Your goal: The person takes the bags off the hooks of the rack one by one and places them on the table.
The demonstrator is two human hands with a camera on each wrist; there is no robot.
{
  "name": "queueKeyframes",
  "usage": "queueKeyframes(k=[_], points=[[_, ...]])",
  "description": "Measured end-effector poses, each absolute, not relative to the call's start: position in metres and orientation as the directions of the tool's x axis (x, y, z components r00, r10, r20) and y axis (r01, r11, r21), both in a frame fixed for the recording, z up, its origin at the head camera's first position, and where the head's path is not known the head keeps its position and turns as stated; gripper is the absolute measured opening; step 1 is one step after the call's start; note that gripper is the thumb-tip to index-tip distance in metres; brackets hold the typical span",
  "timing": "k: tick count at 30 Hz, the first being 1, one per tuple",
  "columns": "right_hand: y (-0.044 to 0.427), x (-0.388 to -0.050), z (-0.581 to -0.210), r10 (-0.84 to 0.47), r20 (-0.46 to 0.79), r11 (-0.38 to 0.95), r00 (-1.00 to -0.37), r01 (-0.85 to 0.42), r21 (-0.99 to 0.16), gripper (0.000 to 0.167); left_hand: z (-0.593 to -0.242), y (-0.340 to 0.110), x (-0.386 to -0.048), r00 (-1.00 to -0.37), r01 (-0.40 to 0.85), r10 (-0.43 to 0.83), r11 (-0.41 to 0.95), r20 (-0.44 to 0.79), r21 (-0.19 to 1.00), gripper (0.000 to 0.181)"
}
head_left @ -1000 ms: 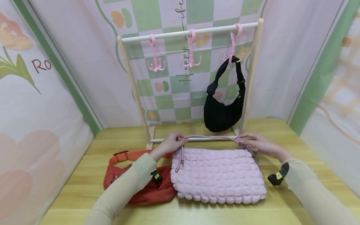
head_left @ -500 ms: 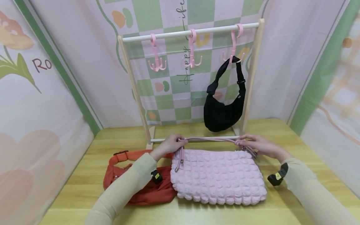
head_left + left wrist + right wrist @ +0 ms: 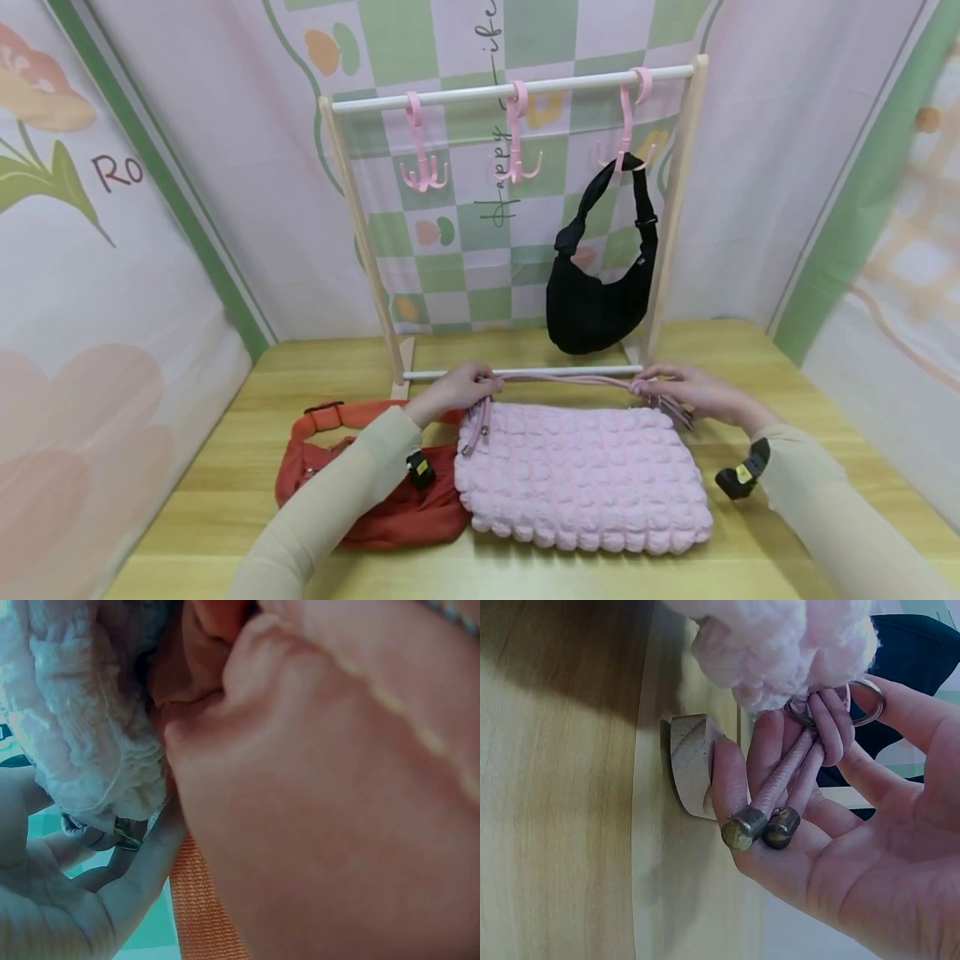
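Note:
A puffy pink quilted handbag [image 3: 585, 475] lies on the table, its thin cord strap [image 3: 562, 380] stretched along its top edge. My left hand [image 3: 459, 390] pinches the strap at the bag's upper left corner. At the upper right corner, my right hand [image 3: 697, 392] holds the strap by its knotted end. In the right wrist view, two metal-tipped cord ends [image 3: 784, 780] hang across the fingers beside a metal ring [image 3: 870, 703]. A red-orange bag [image 3: 412, 508] lies under the left forearm, touching the pink one, and fills much of the left wrist view.
Behind stands a rack with a white top bar [image 3: 465, 96] and wooden posts [image 3: 675, 192]. Three pink hooks [image 3: 516, 137] hang on the bar; the rightmost carries a black shoulder bag [image 3: 592, 308]. Printed cloth [image 3: 757, 167] encloses the wooden table [image 3: 217, 483] on three sides.
The strap has come slightly nearer and lower, from over the rack's bottom bar to just in front of it. Both hands keep their hold. The head view has shifted a little.

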State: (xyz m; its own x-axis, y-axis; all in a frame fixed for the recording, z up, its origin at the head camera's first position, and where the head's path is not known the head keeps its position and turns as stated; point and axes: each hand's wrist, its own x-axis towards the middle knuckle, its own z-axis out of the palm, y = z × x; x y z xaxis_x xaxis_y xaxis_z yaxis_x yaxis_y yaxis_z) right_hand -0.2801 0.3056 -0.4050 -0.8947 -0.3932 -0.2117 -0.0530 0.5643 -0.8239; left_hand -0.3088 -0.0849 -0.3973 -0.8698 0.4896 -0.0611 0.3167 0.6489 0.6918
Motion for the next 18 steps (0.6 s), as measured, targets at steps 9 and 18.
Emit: queueKeyframes(k=[9,18], points=[[0.3051,-0.2762,-0.4011,-0.358,-0.269,0.597,-0.894,0.002,-0.802,0.046,-0.3979,-0.0846,-0.3092,-0.86,0.311,0.501,0.663,-0.095,0.681,0.031],[0.3026,-0.2705,-0.3994,-0.355,-0.302,0.585,-0.884,0.041,-0.81,0.048,-0.3978,-0.0856,-0.307,-0.85,0.33,0.518,0.661,-0.092,0.674,0.031]])
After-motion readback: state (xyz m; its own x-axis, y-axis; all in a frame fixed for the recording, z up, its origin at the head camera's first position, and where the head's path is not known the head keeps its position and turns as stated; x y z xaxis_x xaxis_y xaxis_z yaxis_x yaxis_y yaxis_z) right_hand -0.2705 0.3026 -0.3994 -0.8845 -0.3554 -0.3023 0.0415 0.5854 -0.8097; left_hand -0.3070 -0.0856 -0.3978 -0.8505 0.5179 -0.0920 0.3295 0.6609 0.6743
